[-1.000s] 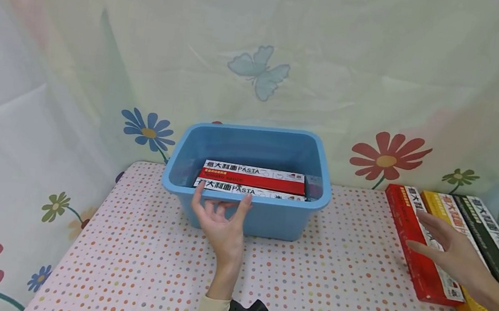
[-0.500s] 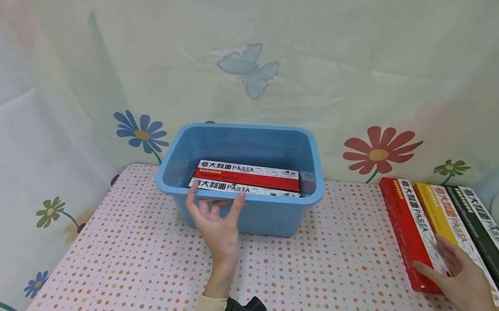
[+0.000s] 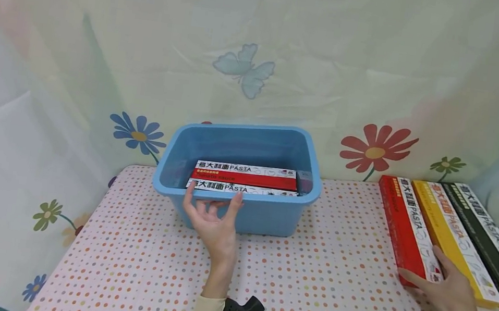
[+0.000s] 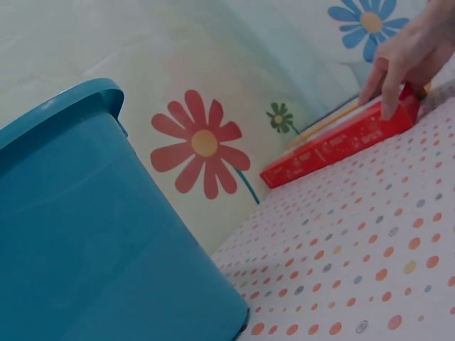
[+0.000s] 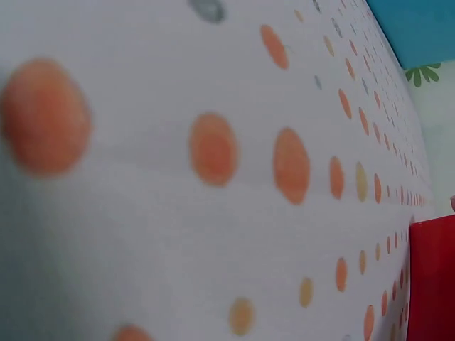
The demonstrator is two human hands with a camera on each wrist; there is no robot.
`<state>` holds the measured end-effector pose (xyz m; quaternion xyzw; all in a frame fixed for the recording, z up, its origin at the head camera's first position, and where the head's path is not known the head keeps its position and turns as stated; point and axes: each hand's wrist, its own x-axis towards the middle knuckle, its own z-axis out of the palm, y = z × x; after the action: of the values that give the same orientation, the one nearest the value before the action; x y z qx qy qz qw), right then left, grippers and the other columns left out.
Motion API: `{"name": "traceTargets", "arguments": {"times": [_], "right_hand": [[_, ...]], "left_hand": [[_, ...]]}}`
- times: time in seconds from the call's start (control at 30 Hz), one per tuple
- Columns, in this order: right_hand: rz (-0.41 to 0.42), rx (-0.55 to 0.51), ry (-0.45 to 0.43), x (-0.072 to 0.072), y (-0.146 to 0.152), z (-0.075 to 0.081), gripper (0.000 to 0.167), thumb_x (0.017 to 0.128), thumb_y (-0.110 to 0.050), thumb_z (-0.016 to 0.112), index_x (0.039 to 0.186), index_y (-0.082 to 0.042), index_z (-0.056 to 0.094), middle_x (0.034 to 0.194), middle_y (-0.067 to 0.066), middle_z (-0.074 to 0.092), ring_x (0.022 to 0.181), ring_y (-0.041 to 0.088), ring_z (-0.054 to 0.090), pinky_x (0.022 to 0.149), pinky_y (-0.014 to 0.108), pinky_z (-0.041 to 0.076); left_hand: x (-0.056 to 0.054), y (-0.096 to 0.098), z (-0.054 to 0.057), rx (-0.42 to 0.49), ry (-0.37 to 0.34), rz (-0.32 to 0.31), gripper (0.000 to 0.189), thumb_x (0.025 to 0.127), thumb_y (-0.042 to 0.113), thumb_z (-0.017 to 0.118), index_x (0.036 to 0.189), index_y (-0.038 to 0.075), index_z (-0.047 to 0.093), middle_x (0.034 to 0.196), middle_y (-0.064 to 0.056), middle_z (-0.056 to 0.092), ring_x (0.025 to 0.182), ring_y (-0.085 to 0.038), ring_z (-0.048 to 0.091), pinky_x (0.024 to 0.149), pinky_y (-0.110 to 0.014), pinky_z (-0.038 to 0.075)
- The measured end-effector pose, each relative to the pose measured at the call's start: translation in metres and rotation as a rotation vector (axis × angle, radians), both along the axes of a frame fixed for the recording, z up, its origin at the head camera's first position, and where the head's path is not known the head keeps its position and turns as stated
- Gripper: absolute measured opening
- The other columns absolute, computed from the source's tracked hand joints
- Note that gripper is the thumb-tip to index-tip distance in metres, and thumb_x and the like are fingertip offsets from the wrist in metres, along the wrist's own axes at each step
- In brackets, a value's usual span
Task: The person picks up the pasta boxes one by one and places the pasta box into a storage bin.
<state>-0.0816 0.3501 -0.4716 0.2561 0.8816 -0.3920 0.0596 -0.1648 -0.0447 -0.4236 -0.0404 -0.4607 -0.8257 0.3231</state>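
Against the blue plastic bin [image 3: 232, 213], my left hand [image 3: 216, 227] grips the front rim, with a finger and the thumb over the edge and other fingers beneath. Two red-and-white pasta boxes [image 3: 246, 178] lie inside the bin. On the right, my right hand [image 3: 447, 289] grips the near end of a red pasta box [image 3: 393, 227], the thumb on its left side and fingers on its right. In the left wrist view this red box [image 4: 341, 145] lies on the table under the right hand [image 4: 416, 53]. The right wrist view shows the red box [image 5: 434, 277] only at its edge.
Just right of the red box lie a yellow pasta box [image 3: 456, 240] and a dark green one [image 3: 488, 245], side by side. A dotted cloth [image 3: 331, 292] covers the table. Behind the bin hangs a flowered curtain [image 3: 311, 79].
My right hand has come down from above the boxes to the red box's near end and taken hold of it. That end has shifted slightly left, away from the yellow box. The left hand stays put.
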Motion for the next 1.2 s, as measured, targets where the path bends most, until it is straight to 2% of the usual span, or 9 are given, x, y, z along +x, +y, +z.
{"name": "traceTargets", "arguments": {"times": [0.23, 0.37, 0.53, 0.63, 0.83, 1.0, 1.1, 1.17, 1.2], "right_hand": [[0.003, -0.016, 0.045, 0.0, -0.003, -0.006, 0.108, 0.1, -0.048, 0.067, 0.163, 0.0, -0.006, 0.158, 0.046, 0.009, 0.134, 0.062, 0.019, 0.104, 0.079, 0.038], [-0.05, -0.003, 0.06, 0.001, -0.01, -0.015, 0.116, 0.094, -0.049, 0.075, 0.165, -0.005, -0.005, 0.159, 0.044, 0.011, 0.135, 0.061, 0.021, 0.106, 0.078, 0.04], [-0.116, -0.036, 0.057, 0.0, -0.018, -0.021, 0.125, 0.087, -0.05, 0.082, 0.167, -0.013, -0.007, 0.163, 0.039, 0.01, 0.138, 0.058, 0.022, 0.11, 0.078, 0.038], [-0.15, -0.052, 0.039, -0.001, -0.019, -0.021, 0.12, 0.091, -0.046, 0.081, 0.167, -0.016, -0.007, 0.165, 0.038, 0.008, 0.14, 0.058, 0.02, 0.112, 0.078, 0.035], [-0.214, -0.027, 0.044, 0.001, -0.019, -0.019, 0.107, 0.095, -0.026, 0.076, 0.166, -0.02, -0.002, 0.166, 0.037, 0.009, 0.142, 0.057, 0.018, 0.111, 0.077, 0.037], [-0.179, -0.019, 0.094, 0.003, -0.019, -0.011, 0.1, 0.097, -0.024, 0.074, 0.167, -0.016, 0.003, 0.166, 0.036, 0.012, 0.142, 0.057, 0.019, 0.109, 0.079, 0.038], [-0.128, -0.008, 0.11, 0.005, -0.022, -0.002, 0.098, 0.098, -0.025, 0.073, 0.167, -0.014, 0.005, 0.166, 0.036, 0.013, 0.139, 0.058, 0.022, 0.105, 0.076, 0.044], [-0.089, 0.004, 0.137, 0.006, -0.026, 0.008, 0.096, 0.098, -0.025, 0.072, 0.167, -0.013, 0.007, 0.165, 0.037, 0.015, 0.136, 0.058, 0.024, 0.095, 0.066, 0.051], [-0.075, 0.003, 0.155, 0.007, -0.028, 0.014, 0.095, 0.098, -0.025, 0.073, 0.167, -0.013, 0.007, 0.164, 0.038, 0.016, 0.135, 0.058, 0.025, 0.089, 0.054, 0.055]], "left_hand": [[-0.002, -0.002, 0.0, 0.003, 0.014, 0.015, 0.093, 0.086, -0.006, 0.082, 0.158, 0.012, 0.027, 0.136, -0.031, 0.049, 0.087, -0.024, 0.062, 0.077, -0.047, 0.067], [-0.003, -0.002, 0.0, 0.0, 0.0, 0.015, 0.093, 0.085, -0.006, 0.082, 0.158, 0.012, 0.027, 0.136, -0.028, 0.051, 0.088, -0.023, 0.062, 0.078, -0.049, 0.067], [-0.002, -0.003, -0.001, -0.012, -0.015, 0.018, 0.093, 0.086, -0.006, 0.082, 0.158, 0.012, 0.026, 0.137, -0.024, 0.052, 0.09, -0.024, 0.062, 0.08, -0.048, 0.067], [-0.001, -0.003, -0.001, -0.019, -0.016, 0.022, 0.092, 0.086, -0.006, 0.082, 0.158, 0.012, 0.026, 0.138, -0.024, 0.052, 0.09, -0.023, 0.062, 0.08, -0.047, 0.067], [0.0, -0.001, 0.0, -0.036, -0.015, 0.014, 0.094, 0.086, -0.005, 0.082, 0.158, 0.011, 0.024, 0.137, -0.024, 0.051, 0.092, -0.023, 0.061, 0.082, -0.047, 0.067], [0.0, 0.0, -0.001, -0.035, -0.011, 0.017, 0.094, 0.086, -0.006, 0.082, 0.158, 0.011, 0.024, 0.137, -0.023, 0.051, 0.092, -0.023, 0.061, 0.081, -0.047, 0.067], [0.0, 0.0, -0.002, -0.034, -0.01, 0.018, 0.094, 0.086, -0.006, 0.082, 0.158, 0.009, 0.023, 0.136, -0.023, 0.051, 0.092, -0.023, 0.061, 0.08, -0.047, 0.067], [-0.001, 0.0, -0.002, -0.033, -0.008, 0.018, 0.094, 0.086, -0.006, 0.082, 0.158, 0.008, 0.023, 0.136, -0.024, 0.051, 0.091, -0.023, 0.061, 0.08, -0.047, 0.067], [-0.001, 0.0, -0.002, -0.032, -0.008, 0.017, 0.094, 0.086, -0.007, 0.082, 0.158, 0.008, 0.023, 0.136, -0.025, 0.051, 0.091, -0.023, 0.061, 0.08, -0.047, 0.067]]}}
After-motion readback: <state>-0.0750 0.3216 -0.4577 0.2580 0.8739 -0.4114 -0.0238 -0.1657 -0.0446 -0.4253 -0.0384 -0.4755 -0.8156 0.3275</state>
